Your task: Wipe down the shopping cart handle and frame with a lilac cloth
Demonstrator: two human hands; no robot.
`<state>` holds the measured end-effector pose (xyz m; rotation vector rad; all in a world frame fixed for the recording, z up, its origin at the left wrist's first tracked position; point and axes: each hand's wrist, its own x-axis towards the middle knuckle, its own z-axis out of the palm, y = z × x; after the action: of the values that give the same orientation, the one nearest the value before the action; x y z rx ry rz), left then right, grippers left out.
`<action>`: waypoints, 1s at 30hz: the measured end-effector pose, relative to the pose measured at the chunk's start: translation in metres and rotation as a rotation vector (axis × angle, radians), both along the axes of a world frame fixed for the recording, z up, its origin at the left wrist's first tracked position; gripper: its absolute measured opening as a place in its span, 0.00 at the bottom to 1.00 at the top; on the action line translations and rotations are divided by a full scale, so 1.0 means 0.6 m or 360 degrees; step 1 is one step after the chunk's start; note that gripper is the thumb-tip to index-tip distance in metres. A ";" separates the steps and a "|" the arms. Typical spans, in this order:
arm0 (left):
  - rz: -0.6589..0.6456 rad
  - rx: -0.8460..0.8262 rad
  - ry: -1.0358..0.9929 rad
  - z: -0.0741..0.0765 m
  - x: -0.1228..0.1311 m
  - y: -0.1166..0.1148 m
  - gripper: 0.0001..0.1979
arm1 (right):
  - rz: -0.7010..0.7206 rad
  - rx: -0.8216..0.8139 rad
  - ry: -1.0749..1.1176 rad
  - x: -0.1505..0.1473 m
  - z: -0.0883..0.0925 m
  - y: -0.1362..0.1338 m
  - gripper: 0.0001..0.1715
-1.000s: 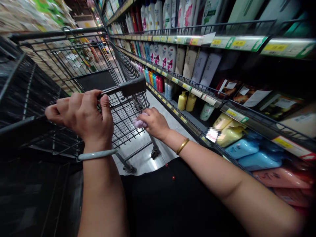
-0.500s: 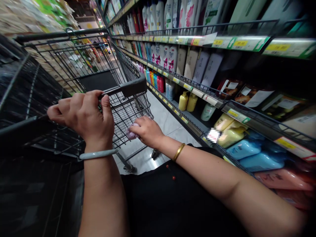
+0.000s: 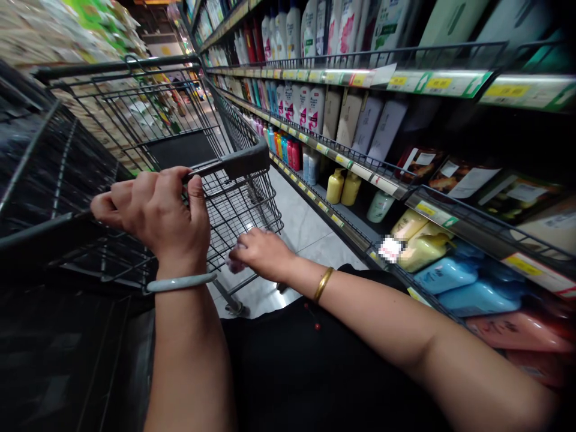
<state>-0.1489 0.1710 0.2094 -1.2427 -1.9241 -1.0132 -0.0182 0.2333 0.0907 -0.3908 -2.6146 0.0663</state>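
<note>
My left hand (image 3: 155, 210) is closed round the push handle (image 3: 234, 163) of a dark wire shopping cart (image 3: 243, 207). A pale bangle (image 3: 182, 282) circles that wrist. Lower and to the right, my right hand (image 3: 265, 252) is closed on a small, soft, pale purple cloth (image 3: 236, 259), bunched up and mostly hidden by the fingers. It hangs behind the cart, beneath the handle. A gold bracelet (image 3: 324, 284) is on the right wrist. The part of the cart basket in view shows bare wire mesh.
Shelves on the right hold shampoo bottles (image 3: 310, 111), yellow pump bottles (image 3: 335, 186) and blue bottles (image 3: 445, 273) behind a wire-edged rail (image 3: 360, 171). Stacked packages (image 3: 27, 36) stand at the left. Grey floor tiles (image 3: 299, 207) run between cart and shelf.
My right hand has dropped slightly and shifted a little left with the cloth. My left hand keeps its hold on the handle, and the view has tilted slightly.
</note>
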 end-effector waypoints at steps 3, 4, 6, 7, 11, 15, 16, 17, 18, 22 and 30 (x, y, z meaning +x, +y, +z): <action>0.0014 -0.0020 0.0016 -0.001 0.000 0.000 0.23 | -0.0156 0.0023 0.0227 0.012 0.030 0.015 0.18; 0.0021 -0.0022 0.0018 -0.002 -0.001 0.000 0.23 | -0.0201 0.0009 0.0264 0.014 0.036 0.019 0.18; 0.0017 -0.0025 0.0020 -0.003 -0.002 -0.001 0.23 | -0.0234 -0.0011 0.0243 0.014 0.042 0.021 0.18; 0.0011 -0.0035 0.0020 -0.003 -0.002 -0.002 0.23 | -0.0217 -0.0006 0.0203 0.012 0.043 0.020 0.17; -0.0031 -0.0121 -0.0001 0.004 0.003 -0.012 0.23 | -0.0073 0.0065 0.0187 0.002 0.046 0.015 0.16; -0.0106 -0.0067 -0.0045 0.016 0.009 -0.025 0.18 | -0.0193 -0.0002 0.0548 -0.001 0.070 0.030 0.21; -0.0092 -0.0016 -0.0066 0.018 0.008 -0.028 0.17 | -0.0228 -0.0021 0.0631 -0.005 0.075 0.032 0.22; -0.0062 0.0039 -0.0091 0.019 0.005 -0.031 0.17 | -0.0245 -0.0030 0.0690 -0.010 0.078 0.031 0.24; -0.0022 0.0078 -0.0113 0.020 0.001 -0.034 0.17 | -0.0246 -0.0029 0.0725 -0.017 0.080 0.027 0.24; 0.0136 0.0042 -0.0133 0.019 -0.021 -0.045 0.20 | -0.0091 0.0067 0.0697 -0.051 0.082 0.000 0.21; 0.0212 0.0083 -0.0176 0.023 -0.038 -0.082 0.18 | -0.0189 -0.0027 0.1242 -0.062 0.123 0.025 0.18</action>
<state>-0.1718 0.1220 0.2231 -1.0341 -2.0216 -1.0747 -0.0552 0.2482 0.1642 -0.4196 -1.8204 0.1638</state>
